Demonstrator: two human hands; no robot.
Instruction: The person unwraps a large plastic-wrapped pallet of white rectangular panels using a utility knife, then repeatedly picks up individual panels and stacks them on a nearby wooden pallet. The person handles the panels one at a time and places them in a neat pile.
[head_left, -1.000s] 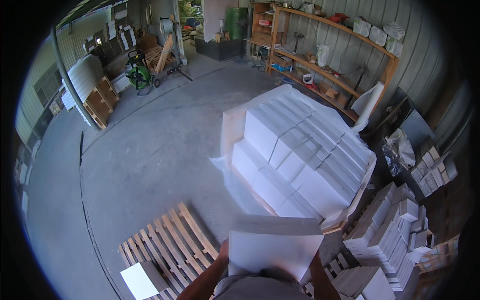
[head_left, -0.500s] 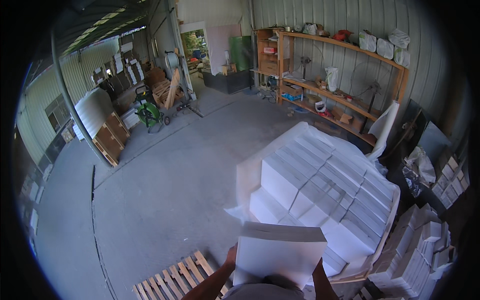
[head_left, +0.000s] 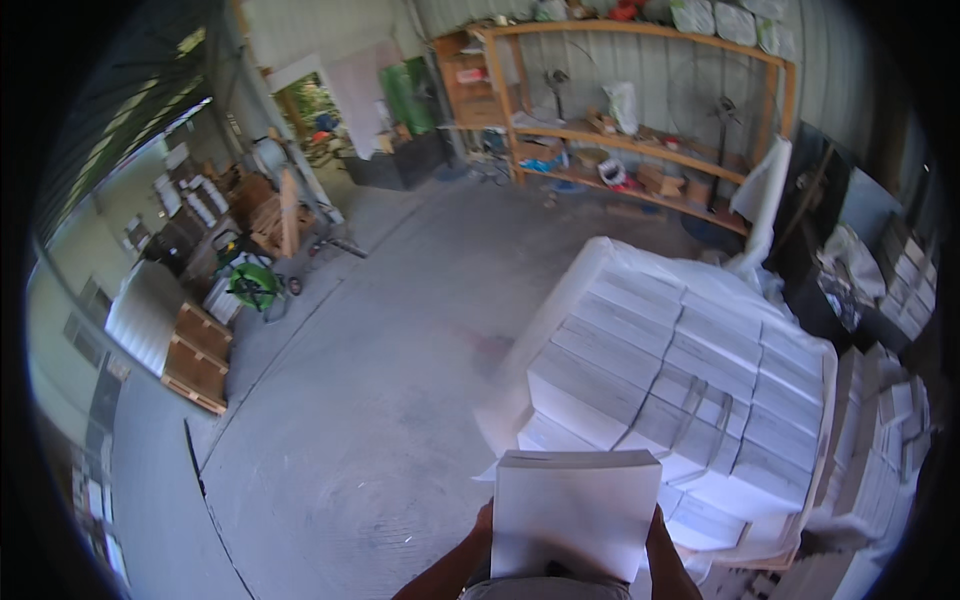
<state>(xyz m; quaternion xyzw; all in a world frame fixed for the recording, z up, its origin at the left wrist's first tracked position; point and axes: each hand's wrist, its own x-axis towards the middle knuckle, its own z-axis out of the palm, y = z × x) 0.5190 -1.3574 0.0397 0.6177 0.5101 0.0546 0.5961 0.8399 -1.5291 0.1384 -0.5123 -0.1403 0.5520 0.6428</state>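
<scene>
A white, flat-faced carton (head_left: 577, 505) is held upright in front of my body, its narrow top edge toward the far side. My left hand (head_left: 484, 522) grips its left side and my right hand (head_left: 656, 528) its right side; most fingers are hidden by the carton. Just beyond it and to the right stands a large stack of white cartons (head_left: 625, 345) in stepped rows, with clear plastic film (head_left: 560, 300) around its edges. The carton overlaps the stack's near left corner in view; whether they touch, I cannot tell.
More white cartons (head_left: 850, 460) stand at the right. Wooden shelving (head_left: 640, 140) with bags and small goods lines the far wall. Grey concrete floor (head_left: 370, 400) stretches left. A green reel-like machine (head_left: 254, 287), a brown crate (head_left: 197, 358) and a slanting post (head_left: 110, 340) are on the left.
My view has shifted, and the carton now appears slightly farther right and more upright, still between both hands. The slatted wooden pallet at the lower left has gone out of view.
</scene>
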